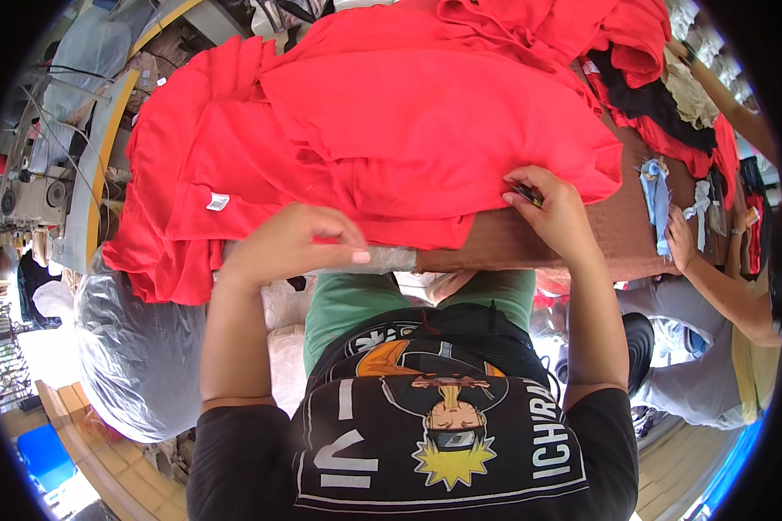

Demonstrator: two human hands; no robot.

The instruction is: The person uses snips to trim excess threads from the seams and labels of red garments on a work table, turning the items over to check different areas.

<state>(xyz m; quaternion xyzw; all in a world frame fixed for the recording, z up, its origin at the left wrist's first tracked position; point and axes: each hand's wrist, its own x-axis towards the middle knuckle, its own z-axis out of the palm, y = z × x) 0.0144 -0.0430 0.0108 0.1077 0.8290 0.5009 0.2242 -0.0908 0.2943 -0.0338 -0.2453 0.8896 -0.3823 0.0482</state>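
A large spread of red fabric garments (408,113) lies heaped and folded across the table in front of me. Over its near edge, my left hand (300,239) hovers with loosely bent fingers, a gap showing between them and nothing visible in them. My right hand (552,213) grips a small dark tool (528,194) at the right part of the red cloth; its exact kind is mostly hidden by the fingers. A small white label (218,201) shows on the cloth at the left.
The table's brown cover (495,252) shows at the near right. At the right, another person's hand (679,239) is by a light blue cloth strip (656,195). A sewing machine (39,195) stands far left, above a large clear plastic-wrapped bundle (135,356).
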